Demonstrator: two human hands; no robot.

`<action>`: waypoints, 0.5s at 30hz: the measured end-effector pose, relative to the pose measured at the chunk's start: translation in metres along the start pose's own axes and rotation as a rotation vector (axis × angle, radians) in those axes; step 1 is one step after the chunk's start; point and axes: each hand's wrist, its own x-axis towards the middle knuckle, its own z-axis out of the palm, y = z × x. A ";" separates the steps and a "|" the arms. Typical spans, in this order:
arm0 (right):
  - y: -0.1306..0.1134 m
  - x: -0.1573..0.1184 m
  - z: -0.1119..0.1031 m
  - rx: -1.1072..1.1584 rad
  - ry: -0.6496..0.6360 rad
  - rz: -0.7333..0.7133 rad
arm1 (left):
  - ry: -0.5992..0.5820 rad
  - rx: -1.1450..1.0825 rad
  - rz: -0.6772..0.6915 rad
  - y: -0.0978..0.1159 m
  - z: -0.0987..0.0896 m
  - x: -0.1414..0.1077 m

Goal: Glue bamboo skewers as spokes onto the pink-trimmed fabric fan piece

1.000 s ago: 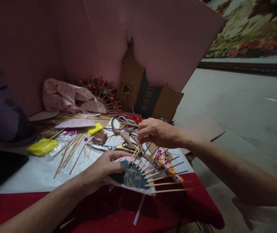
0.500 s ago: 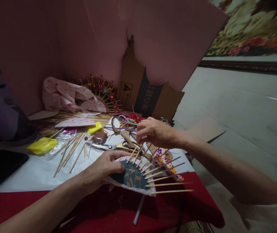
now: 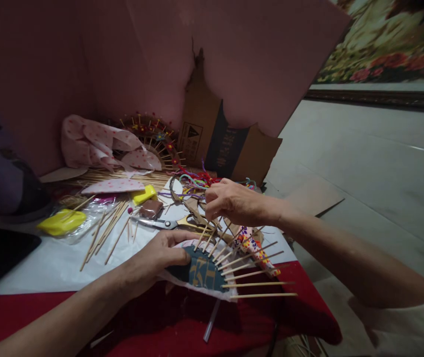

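A half-round piece of dark blue cardboard (image 3: 206,270), edged in pale cloth, is pinched by my left hand (image 3: 167,255), thumb on its face. Several thin wooden sticks (image 3: 247,259) fan out from its curved edge. My right hand (image 3: 230,201) hovers over the upper sticks with curled fingers pressed together; whatever is between the fingertips is hidden. Gold-handled scissors (image 3: 165,224) lie just behind the left hand. Flower-patterned cloth (image 3: 254,248) sits behind the sticks, and coloured yarn (image 3: 197,181) lies in a heap past the right hand.
Loose sticks (image 3: 102,238), yellow packets (image 3: 63,221) and a brown block (image 3: 151,209) lie on white paper (image 3: 59,267) at left. A dark phone (image 3: 4,255) is at the far left. Torn cardboard (image 3: 230,144) leans at the back beside a decorated stick arch (image 3: 160,134). The red table edge (image 3: 308,307) ends at right.
The view has shifted very slightly. My right hand has moved a touch to the left above the sticks; my left hand keeps the same hold on the cardboard.
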 end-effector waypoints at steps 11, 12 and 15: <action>-0.001 0.002 -0.003 -0.056 -0.020 -0.060 | 0.038 0.041 0.001 0.002 0.001 0.000; -0.001 0.002 -0.002 -0.049 -0.016 -0.056 | 0.043 0.038 -0.001 0.002 0.001 0.000; 0.001 -0.001 -0.003 -0.002 0.024 -0.042 | 0.063 0.021 -0.014 0.003 0.000 0.000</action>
